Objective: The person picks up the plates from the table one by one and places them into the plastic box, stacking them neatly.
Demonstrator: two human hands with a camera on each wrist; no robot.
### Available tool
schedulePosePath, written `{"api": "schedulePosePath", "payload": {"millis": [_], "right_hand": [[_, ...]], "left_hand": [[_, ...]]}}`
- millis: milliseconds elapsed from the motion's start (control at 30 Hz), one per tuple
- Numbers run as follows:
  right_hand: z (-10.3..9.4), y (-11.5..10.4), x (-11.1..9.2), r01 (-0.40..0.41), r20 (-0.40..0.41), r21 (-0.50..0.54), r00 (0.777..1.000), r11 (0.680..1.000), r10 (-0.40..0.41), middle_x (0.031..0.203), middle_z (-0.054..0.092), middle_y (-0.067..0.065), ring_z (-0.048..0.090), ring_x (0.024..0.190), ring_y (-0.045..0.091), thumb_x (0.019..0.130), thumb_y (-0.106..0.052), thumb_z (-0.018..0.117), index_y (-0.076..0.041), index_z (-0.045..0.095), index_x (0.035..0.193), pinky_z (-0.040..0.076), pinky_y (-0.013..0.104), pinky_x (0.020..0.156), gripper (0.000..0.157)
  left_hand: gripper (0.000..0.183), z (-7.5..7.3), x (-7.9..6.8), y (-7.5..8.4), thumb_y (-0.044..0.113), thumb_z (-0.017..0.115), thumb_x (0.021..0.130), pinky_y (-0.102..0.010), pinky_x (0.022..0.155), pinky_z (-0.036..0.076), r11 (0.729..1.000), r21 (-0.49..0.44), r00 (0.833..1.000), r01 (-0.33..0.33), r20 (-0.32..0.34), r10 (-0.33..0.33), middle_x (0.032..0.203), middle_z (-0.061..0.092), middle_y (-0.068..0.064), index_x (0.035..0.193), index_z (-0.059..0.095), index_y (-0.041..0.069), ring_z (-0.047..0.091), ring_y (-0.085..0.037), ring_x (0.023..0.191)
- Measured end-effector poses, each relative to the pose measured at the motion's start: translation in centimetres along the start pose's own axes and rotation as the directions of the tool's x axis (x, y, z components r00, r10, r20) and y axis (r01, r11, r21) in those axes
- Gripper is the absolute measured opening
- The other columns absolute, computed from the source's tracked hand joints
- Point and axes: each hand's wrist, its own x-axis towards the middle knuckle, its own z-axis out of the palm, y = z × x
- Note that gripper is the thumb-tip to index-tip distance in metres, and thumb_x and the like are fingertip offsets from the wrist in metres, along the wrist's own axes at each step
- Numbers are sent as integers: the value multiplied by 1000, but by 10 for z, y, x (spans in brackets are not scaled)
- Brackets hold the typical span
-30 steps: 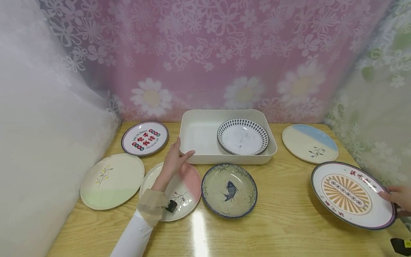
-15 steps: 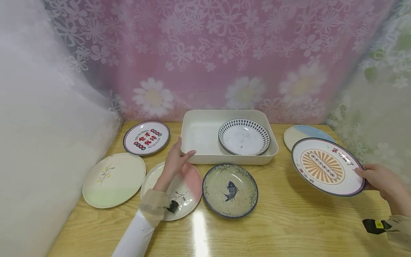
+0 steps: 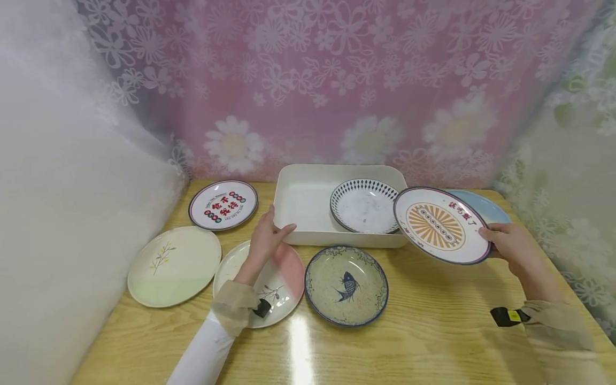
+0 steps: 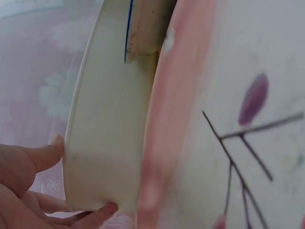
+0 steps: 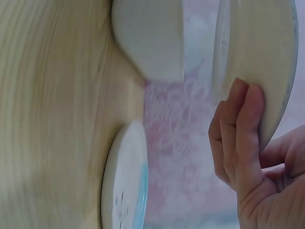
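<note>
In the head view my right hand [image 3: 510,243] pinches the rim of a white plate [image 3: 435,224] with an orange sunburst and red characters. That plate is tilted in the air, overlapping the box's right front corner in view. The right wrist view shows fingers [image 5: 248,124] under its pale underside [image 5: 267,57]. My left hand [image 3: 264,235] holds the left front corner of a white rectangular box [image 3: 308,184], its thumb [image 4: 50,155] at the rim. Inside the box, on the right, lies a white plate with a black diamond border [image 3: 366,206].
Before the box lie a pink-and-white plate [image 3: 289,267], partly under my left arm, and a fish-patterned dish [image 3: 346,286]. At left are a red-lettered plate [image 3: 223,205] and a green-and-cream plate [image 3: 175,267]. A blue-edged plate [image 3: 481,206] sits behind my right hand.
My right hand has carried the sunburst plate leftward and away from me, from the table's right side to beside the box. My left hand has stayed at the box corner.
</note>
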Motion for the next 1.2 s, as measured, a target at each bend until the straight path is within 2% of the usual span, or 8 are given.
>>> {"api": "schedulePosePath", "payload": {"millis": [133, 267, 533, 700, 767, 867, 1067, 1200], "right_hand": [[15, -20, 5, 23, 31, 58, 999, 998, -25, 80, 60, -10, 62, 69, -2, 111, -23, 32, 30, 23, 141, 58, 20, 66, 61], [30, -39, 9, 52, 43, 101, 997, 993, -57, 80, 61, -13, 62, 69, -3, 111, -22, 33, 28, 25, 142, 57, 19, 66, 60], [65, -71, 10, 153, 57, 139, 985, 978, -163, 80, 63, -11, 63, 66, 0, 110, -18, 36, 26, 33, 140, 58, 21, 63, 54], [84, -86, 8, 195, 86, 175, 973, 965, -213, 84, 66, -5, 64, 67, 1, 110, -16, 37, 27, 33, 140, 58, 22, 62, 52], [91, -91, 6, 201, 98, 183, 970, 962, -221, 87, 67, -2, 64, 68, 1, 110, -15, 37, 26, 33, 141, 59, 22, 62, 51], [101, -98, 1, 209, 117, 189, 965, 959, -234, 92, 69, 8, 64, 70, 1, 110, -13, 38, 26, 33, 141, 59, 24, 63, 50], [119, -100, -4, 235, 154, 202, 951, 951, -268, 101, 67, 22, 64, 70, 3, 109, -12, 40, 24, 35, 140, 60, 26, 62, 48], [127, -99, -5, 236, 187, 224, 942, 945, -280, 93, 67, 9, 65, 69, 6, 109, -12, 42, 22, 41, 136, 60, 27, 62, 43]], "left_hand": [[74, 0, -4, 7, 32, 69, 98, -51, 100, 50, 1000, 7, 998, -10, -55, 11, 151, 43, -29, 154, 37, -4, 64, -34, 93], [58, 0, -7, 16, 25, 65, 99, -53, 107, 46, 999, 9, 990, -46, -129, 47, 151, 43, -26, 148, 47, -1, 59, -39, 120], [33, 0, -18, 40, 19, 64, 99, -56, 118, 31, 971, -1, 955, -240, -182, 235, 144, 55, -22, 128, 67, 4, 41, -42, 141], [38, 3, -22, 53, 25, 51, 108, -43, 102, 53, 941, -257, 972, -222, 18, 234, 134, 65, -16, 138, 60, 4, 63, -32, 123], [43, 4, -23, 56, 28, 46, 110, -41, 92, 59, 902, -415, 970, -118, 148, 195, 128, 67, -20, 143, 54, 1, 70, -31, 110], [47, 5, -25, 57, 30, 41, 111, -45, 85, 61, 832, -550, 940, 70, 317, 130, 112, 69, -24, 142, 50, -4, 75, -27, 88], [44, -2, -31, 51, 26, 40, 111, -53, 83, 60, 818, -548, 890, 174, 443, 107, 85, 65, -9, 140, 49, -6, 68, -13, 68], [42, -8, -35, 40, 16, 43, 109, -52, 86, 60, 825, -533, 862, 186, 492, 124, 88, 66, -8, 145, 44, -6, 68, -12, 71]]}}
